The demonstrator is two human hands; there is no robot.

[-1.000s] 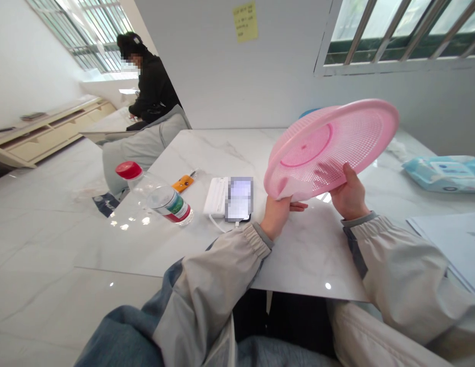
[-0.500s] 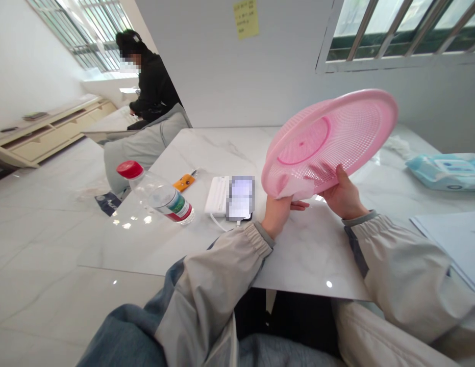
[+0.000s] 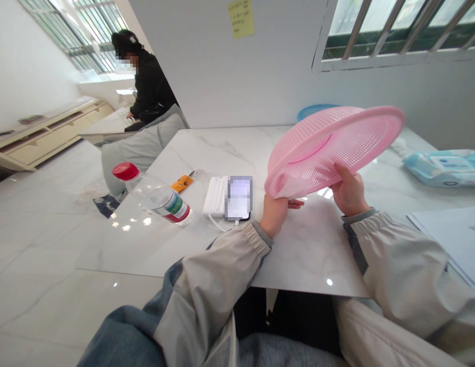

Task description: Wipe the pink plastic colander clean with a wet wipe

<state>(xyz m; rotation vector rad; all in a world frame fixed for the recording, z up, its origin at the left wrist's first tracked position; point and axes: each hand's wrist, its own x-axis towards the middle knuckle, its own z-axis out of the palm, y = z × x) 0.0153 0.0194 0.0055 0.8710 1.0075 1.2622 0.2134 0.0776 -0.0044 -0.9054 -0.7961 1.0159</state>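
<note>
A round pink mesh basket [image 3: 336,145] is held tilted above the white marble table [image 3: 298,250], its underside facing me. My right hand [image 3: 348,191] grips its near rim, thumb on the mesh. My left hand [image 3: 277,211] is under the basket's left edge; its fingers are mostly hidden behind the basket, with one fingertip showing to the right. In the earlier frames a white cloth or tissue showed at that hand; it is hidden now.
A clear bottle with a red cap [image 3: 155,193] lies on the table's left. A white power bank and phone [image 3: 229,196], an orange item [image 3: 182,183], a blue wipes pack [image 3: 444,165], a blue basin [image 3: 316,109] and papers [image 3: 451,237] are on the table. Another person [image 3: 149,89] sits at the far left.
The basket has tipped flatter, so its underside shows less. The white cloth seen at its lower left edge is now out of sight. Both hands stay on the basket.
</note>
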